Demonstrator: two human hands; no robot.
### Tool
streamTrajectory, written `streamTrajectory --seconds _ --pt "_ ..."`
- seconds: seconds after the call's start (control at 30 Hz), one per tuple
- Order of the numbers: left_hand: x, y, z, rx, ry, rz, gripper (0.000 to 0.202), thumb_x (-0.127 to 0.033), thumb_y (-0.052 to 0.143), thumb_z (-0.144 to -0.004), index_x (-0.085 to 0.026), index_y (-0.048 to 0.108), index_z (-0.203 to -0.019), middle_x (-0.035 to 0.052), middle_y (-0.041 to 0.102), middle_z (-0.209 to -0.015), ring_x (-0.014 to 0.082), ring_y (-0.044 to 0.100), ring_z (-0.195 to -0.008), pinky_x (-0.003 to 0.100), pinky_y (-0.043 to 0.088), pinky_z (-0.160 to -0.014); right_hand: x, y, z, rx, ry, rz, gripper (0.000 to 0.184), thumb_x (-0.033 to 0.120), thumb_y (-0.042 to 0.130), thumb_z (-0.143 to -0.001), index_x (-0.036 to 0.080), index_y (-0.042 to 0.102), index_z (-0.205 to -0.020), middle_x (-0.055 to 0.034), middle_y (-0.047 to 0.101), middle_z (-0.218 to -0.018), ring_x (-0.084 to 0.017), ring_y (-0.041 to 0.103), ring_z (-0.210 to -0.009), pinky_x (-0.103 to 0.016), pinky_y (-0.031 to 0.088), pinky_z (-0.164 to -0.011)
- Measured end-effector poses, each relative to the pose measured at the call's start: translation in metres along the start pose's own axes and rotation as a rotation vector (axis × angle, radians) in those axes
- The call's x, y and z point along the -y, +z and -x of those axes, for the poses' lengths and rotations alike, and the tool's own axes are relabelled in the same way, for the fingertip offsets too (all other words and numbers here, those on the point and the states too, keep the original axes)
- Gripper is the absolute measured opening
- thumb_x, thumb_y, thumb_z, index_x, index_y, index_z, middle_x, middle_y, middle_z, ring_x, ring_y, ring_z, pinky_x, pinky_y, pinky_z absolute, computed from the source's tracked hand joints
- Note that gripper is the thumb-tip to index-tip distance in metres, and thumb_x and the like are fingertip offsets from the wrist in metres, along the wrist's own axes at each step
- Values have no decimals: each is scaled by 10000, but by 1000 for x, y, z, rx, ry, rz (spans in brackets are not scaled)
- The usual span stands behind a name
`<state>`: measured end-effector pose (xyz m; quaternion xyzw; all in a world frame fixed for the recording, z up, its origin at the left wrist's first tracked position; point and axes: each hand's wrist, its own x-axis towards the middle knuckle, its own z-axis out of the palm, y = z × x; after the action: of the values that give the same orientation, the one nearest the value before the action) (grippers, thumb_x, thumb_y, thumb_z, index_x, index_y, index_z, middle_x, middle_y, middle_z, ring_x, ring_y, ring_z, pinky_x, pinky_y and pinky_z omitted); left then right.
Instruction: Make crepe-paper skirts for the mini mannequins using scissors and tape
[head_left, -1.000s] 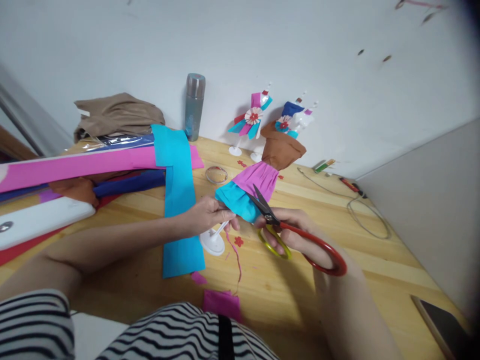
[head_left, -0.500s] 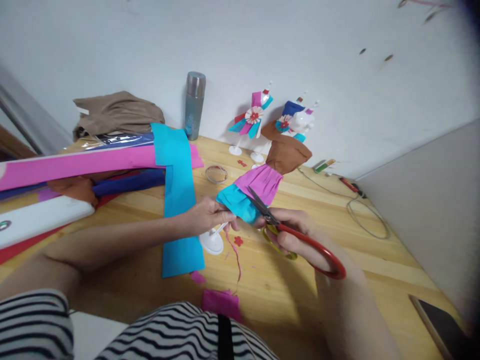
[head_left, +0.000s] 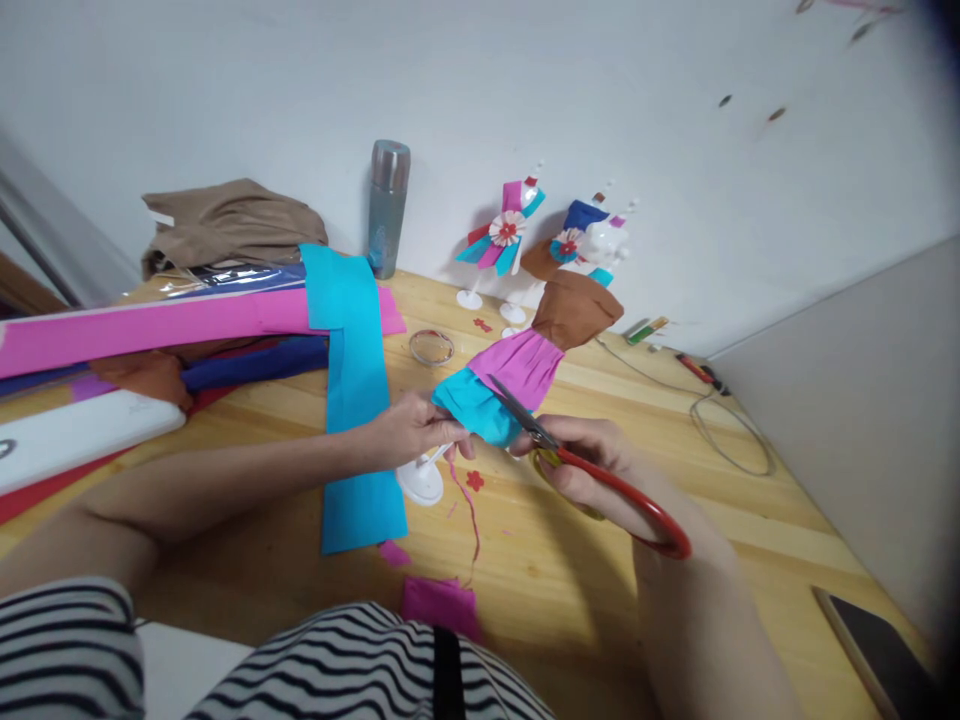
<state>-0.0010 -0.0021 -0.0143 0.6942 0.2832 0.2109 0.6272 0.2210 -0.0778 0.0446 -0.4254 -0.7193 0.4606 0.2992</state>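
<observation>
Scissors (head_left: 536, 432) angle over turquoise edge of dress (head_left: 521, 362), tabletop (head_left: 784, 545) stretching rightward

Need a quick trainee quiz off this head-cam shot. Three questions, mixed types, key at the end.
1. Multiple choice: what is in the right hand?
A) a ruler
B) scissors
C) a brush

2. True or false: the flask near the wall stands upright.

3. Fill in the blank: the three-coloured piece runs from brown through pink to ____ at the end nearest the left hand.

Key: 1. B; 2. True; 3. blue
</observation>
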Motion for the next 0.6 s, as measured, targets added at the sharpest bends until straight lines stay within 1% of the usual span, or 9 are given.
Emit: streamTrajectory --seconds 0.13,0.27,0.47,0.6 --pt "1 0 0 -21 -3 -9 284 -342 533 -824 -102 671 -763 48 634 -690 101 544 -594 205 397 -526 1 0 -1 -19 -32 16 409 549 575 -819 155 660 -889 -3 488 -679 -79 302 -503 -225 270 -455" --pt "0 0 1 -30 2 -21 262 -318 536 -820 -103 667 -750 33 612 -667 99 546 -595 203 392 -532 1 -1 -1 -22 -38 8 405 547 590 -813 152 664 -869 22 433 -620 -77 283 -494 -228 261 -457" --pt "-2 -1 -1 -32 12 -15 257 -317 537 -801 -99 658 -738 30 597 -644 107 545 -598 208 385 -531 0 -2 1 -11 -2 15 405 541 612 -802 147 654 -884 40 396 -600 -72 269 -497 -226 234 -457" --pt "-4 -1 -1 -76 13 -36 233 -287 540 -783 -90 654 -735 35 609 -646 102 535 -574 204 363 -509 0 -3 3 -5 33 17 442 570 609 -786 137 640 -867 46 379 -584 -71 264 -493 -226 223 -457"
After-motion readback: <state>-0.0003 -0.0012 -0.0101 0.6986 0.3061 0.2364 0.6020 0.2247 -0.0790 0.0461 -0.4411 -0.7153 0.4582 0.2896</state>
